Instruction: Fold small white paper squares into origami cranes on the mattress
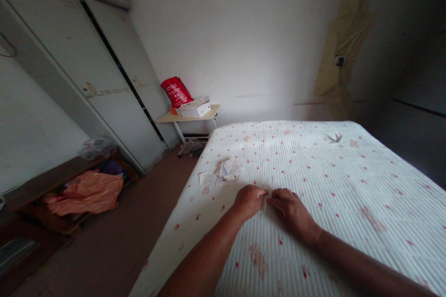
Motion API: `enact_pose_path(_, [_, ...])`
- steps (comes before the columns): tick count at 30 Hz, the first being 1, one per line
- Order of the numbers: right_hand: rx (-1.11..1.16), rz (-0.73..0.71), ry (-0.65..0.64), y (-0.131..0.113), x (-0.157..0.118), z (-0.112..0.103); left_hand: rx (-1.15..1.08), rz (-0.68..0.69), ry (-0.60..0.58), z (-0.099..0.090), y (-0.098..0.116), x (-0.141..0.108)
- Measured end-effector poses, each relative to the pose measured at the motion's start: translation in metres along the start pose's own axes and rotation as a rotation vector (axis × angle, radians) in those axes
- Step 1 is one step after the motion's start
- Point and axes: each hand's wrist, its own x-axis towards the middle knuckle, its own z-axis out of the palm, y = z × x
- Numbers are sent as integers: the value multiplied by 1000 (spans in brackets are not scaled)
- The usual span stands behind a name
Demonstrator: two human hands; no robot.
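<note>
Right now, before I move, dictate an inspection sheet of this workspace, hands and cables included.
Surface: bed cover, pale, ribbed, red-dotted.
Job's things: small piece, apparently paper, between the hands; printed paper scraps beyond the left hand.
Clutter: orange sheet on a low shelf, left.
Hands: left hand and right hand close together at the piece; exact grip unclear.
Cables: possibly a cord, far left wall.
Surroundings: cabinet; small table bearing a red bag and white box.
</note>
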Motion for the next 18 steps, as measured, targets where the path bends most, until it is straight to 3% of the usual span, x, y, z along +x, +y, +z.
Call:
enact_pose_path(10, [21, -50, -43, -24, -9, -8, -38, -9, 21, 0, -2, 1])
enact_pose_path(18, [9, 37, 11, -9, 0, 1, -58, -14, 30, 3, -2, 0])
